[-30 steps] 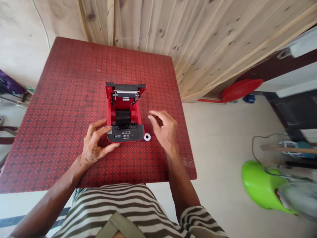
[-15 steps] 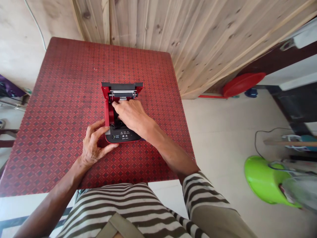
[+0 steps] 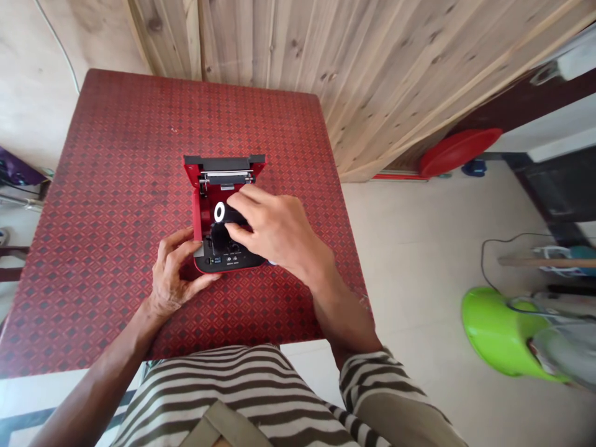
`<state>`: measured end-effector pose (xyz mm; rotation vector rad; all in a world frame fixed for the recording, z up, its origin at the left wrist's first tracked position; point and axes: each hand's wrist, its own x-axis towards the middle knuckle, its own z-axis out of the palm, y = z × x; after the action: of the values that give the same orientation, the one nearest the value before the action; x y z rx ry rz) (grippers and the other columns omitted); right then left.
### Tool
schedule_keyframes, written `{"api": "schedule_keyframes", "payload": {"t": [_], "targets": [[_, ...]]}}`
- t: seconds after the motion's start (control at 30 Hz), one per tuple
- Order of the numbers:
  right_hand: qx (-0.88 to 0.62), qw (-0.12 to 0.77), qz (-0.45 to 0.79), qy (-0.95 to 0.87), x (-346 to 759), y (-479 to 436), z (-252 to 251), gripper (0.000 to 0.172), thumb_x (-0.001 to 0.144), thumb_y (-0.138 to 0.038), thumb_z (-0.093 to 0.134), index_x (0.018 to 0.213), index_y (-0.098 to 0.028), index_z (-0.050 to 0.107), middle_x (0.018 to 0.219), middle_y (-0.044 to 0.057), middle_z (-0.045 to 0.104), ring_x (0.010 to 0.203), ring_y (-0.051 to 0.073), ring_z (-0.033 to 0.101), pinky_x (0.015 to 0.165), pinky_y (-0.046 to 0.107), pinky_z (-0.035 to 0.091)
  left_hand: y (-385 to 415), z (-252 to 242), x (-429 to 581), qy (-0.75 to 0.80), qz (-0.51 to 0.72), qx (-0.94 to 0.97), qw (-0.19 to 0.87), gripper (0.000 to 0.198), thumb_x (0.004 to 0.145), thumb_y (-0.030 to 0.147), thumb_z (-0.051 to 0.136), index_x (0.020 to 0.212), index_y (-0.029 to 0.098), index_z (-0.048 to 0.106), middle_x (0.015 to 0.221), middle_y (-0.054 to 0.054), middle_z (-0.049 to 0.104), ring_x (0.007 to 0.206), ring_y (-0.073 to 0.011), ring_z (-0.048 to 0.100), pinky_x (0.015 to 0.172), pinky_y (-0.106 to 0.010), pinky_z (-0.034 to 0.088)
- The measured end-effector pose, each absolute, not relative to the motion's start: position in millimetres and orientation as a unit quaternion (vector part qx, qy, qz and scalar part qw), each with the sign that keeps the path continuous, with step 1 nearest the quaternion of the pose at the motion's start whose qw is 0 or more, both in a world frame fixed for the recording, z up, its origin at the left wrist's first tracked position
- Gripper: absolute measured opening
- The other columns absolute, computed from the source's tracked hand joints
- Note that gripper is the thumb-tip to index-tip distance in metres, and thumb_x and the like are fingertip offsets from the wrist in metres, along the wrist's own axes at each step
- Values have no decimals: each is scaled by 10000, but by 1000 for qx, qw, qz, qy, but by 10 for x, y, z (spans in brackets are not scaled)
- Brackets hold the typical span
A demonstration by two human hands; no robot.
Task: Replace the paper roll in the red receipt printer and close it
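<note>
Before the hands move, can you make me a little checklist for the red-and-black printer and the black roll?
1. Printer lid raised: ok.
2. Left hand touching the left front corner of the red-and-black printer: ok.
3. Black roll held in the right hand: ok.
4. Right hand clear of the open printer: not ok, it is over it.
5. Roll's right end undamaged: cannot tell, the hand hides it.
</note>
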<state>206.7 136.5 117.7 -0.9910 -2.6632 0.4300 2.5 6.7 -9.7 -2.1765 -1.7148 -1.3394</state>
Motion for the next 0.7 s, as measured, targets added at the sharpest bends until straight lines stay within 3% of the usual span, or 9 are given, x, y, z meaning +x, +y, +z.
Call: {"api": "schedule_keyframes", "payload": {"t": [0.13, 0.3, 0.47, 0.7], "targets": [[-383, 331, 257, -824, 2519, 1522, 1161, 230, 920, -388, 766, 1093, -246, 712, 988, 12, 729, 717, 151, 639, 626, 311, 534, 71, -84, 28, -558, -435, -706, 25, 640, 839, 596, 810, 1321, 252, 566, 1307, -127, 679, 1185, -281, 699, 969, -451, 612], [-498, 483, 298, -655, 2732, 1776, 598, 279, 899, -492, 737, 983, -247, 634, 889, -4, 705, 694, 142, 633, 636, 302, 535, 87, -43, 49, -537, -451, -712, 27, 667, 840, 514, 839, 1379, 238, 559, 1316, -145, 672, 1199, -296, 689, 978, -455, 610], [-591, 440, 334, -587, 2502, 1565, 21, 284, 809, -449, 759, 941, -234, 629, 801, 4, 719, 676, 164, 651, 667, 322, 529, 85, -14, 56, -538, -442, -717, 25, 687, 844, 488, 840, 1408, 233, 541, 1333, -162, 659, 1219, -305, 676, 988, -473, 615], [-587, 359, 317, -653, 2454, 1355, -58, 269, 829, -441, 772, 917, -240, 615, 840, 4, 713, 724, 165, 626, 707, 312, 487, 66, -18, 42, -545, -439, -714, 1, 666, 843, 461, 848, 1397, 233, 557, 1351, -164, 646, 1251, -317, 658, 1021, -501, 604]]}}
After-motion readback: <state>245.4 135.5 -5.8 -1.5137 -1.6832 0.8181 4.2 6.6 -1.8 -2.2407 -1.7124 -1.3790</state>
